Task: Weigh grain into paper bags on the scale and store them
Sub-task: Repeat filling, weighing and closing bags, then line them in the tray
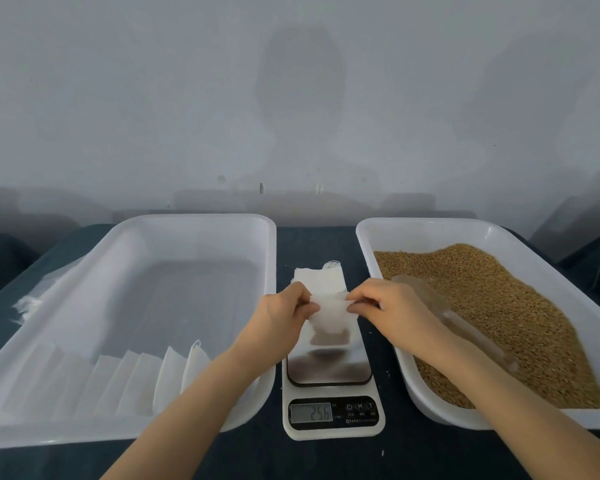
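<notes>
A small white paper bag (331, 315) stands on the steel platform of the digital scale (329, 368). My left hand (284, 313) pinches its top left edge, and my right hand (392, 306) pinches its top right edge. The scale display (311, 412) reads 25.6. Brown grain (520, 306) fills the white tray (378, 258) on the right, and a clear plastic scoop (440, 306) lies in the grain behind my right wrist. Several filled bags (146, 379) stand in a row along the near side of the left white tray (187, 223).
A stack of flat empty bags (323, 277) lies on the dark tablecloth just behind the scale, between the two trays. More white bags (32, 299) lie left of the left tray. A plain white wall rises behind the table.
</notes>
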A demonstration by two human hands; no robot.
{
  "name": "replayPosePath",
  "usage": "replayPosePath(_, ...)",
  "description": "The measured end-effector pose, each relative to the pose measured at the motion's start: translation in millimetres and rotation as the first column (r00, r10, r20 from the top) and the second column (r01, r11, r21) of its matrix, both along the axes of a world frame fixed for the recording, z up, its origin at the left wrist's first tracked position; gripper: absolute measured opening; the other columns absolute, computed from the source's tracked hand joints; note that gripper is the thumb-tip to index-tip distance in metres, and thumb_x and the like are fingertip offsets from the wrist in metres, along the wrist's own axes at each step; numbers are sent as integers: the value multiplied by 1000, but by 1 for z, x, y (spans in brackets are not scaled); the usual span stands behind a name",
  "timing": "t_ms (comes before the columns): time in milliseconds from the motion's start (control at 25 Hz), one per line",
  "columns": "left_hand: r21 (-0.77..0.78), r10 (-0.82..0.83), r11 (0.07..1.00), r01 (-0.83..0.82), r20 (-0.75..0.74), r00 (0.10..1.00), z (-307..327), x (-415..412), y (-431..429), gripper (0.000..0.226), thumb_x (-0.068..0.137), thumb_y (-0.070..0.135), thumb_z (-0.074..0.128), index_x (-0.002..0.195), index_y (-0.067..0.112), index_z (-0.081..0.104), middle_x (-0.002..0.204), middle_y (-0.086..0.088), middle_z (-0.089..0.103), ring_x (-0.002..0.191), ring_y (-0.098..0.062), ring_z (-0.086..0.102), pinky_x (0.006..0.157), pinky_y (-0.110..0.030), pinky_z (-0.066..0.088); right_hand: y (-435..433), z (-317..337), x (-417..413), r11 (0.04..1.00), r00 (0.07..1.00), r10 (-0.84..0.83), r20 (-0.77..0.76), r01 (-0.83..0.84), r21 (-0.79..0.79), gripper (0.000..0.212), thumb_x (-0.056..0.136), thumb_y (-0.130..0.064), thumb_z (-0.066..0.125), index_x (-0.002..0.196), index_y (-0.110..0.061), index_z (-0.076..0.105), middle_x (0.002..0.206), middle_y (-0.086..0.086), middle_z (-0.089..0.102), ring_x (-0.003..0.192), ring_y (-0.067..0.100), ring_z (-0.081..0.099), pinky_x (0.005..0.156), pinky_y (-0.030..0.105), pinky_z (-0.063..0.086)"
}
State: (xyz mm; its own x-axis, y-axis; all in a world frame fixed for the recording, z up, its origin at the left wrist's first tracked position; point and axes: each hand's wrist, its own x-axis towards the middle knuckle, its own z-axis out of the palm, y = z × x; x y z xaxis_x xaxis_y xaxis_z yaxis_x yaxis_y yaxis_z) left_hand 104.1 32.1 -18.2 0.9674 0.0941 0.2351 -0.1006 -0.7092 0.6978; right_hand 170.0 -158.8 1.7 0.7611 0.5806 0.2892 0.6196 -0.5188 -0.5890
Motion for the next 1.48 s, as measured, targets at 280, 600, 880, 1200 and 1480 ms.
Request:
replayPosePath(280,33,-12,999,12,-4,1000,-2,2,0,12,101,21,44,89,17,42,83,-4,65,72,-23,59,70,-37,51,3,-7,-2,996,999,-31,29,34,-85,24,98,-18,47,121,-21,53,103,-9,54,80,-11,48,66,2,36)
replayPosePath(600,176,-48,983,52,-27,999,-6,5,0,12,98,25,51,95,14,50,80,-3,63,61,-9,49,60,-16,41,-3,-20,1,998,997,-59,-39,58,-36,26,92,-22,58,118,-22,57,96,-10,61,85,-6,54,72,0,39)
replayPosePath(880,137,-33,990,34,-11,999,-4,3,-1,19,96,28,54,107,13,55,86,5,65,69,-8,53,60,-5,38,-5,-21,-1,998,996,-64,-58,65,18,26,91,-21,59,117,-22,58,93,-14,60,85,-7,55,75,0,40)
replayPosePath(1200,124,-36,992,38,-17,999,-1,1,-3,21,95,26,57,110,11,55,98,-3,69,78,-14,57,73,-19,45,-4,-20,-2,997,994,-80,-73,82,17,27,92,-20,58,119,-19,58,100,-7,62,91,3,59,74,2,40)
replayPosePath(1480,128,-39,991,43,-34,999,0,1,-2,22,95,26,56,111,12,54,98,-2,69,80,-15,58,75,-21,46,-5,-22,0,997,994,-81,-74,82,14,27,92,-20,58,119,-20,58,102,-6,63,92,4,60,76,3,40)
